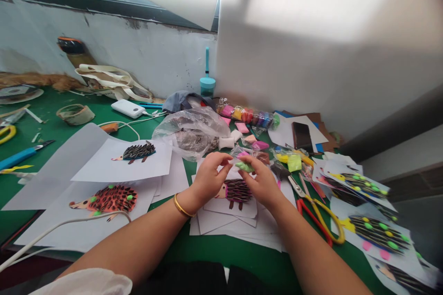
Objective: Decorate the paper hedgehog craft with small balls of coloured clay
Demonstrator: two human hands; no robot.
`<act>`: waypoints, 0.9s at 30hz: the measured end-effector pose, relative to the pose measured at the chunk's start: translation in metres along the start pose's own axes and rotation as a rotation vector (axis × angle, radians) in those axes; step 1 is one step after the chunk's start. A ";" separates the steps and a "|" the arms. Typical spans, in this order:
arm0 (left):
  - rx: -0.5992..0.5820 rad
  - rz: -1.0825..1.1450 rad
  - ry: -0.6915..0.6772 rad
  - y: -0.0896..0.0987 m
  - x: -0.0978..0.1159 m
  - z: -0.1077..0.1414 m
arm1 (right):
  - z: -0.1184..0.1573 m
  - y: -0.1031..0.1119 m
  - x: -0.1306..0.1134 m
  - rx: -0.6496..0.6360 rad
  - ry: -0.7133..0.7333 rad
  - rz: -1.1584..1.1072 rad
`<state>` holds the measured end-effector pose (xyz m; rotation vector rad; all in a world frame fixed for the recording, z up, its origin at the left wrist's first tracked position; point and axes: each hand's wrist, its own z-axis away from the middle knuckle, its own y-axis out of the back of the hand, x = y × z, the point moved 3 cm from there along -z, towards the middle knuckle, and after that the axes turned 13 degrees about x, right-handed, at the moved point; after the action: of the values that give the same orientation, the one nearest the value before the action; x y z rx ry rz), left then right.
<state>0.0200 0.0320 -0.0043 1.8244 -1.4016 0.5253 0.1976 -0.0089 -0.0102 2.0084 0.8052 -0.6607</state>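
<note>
My right hand (261, 179) pinches a lump of light green modelling clay (244, 166) between thumb and fingers. Close beside it, my left hand (212, 173) has its thumb and fingertips drawn together; whatever is in them is too small to make out. A gold bangle (182, 206) circles the left wrist. Below both hands lies a hedgehog picture (238, 192) with dark seed-like spines, a pink outline and brown feet, on a stack of white paper (221, 226). The hands partly cover this picture.
Left are more hedgehog pictures (112, 200), a cable and a power bank (128, 108). Ahead sit a plastic bag (194, 131) and a tube of coloured clay (247, 115). Scissors (320, 214), a phone (302, 136) and finished-looking pictures (377, 228) lie right.
</note>
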 end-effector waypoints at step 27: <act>-0.277 0.860 0.915 -0.019 -0.006 0.012 | 0.001 0.009 -0.008 0.119 0.197 -0.096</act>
<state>0.0343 0.0286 -0.0219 0.5095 -1.3977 1.3061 0.1991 -0.0159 -0.0008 2.1782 1.0048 -0.5834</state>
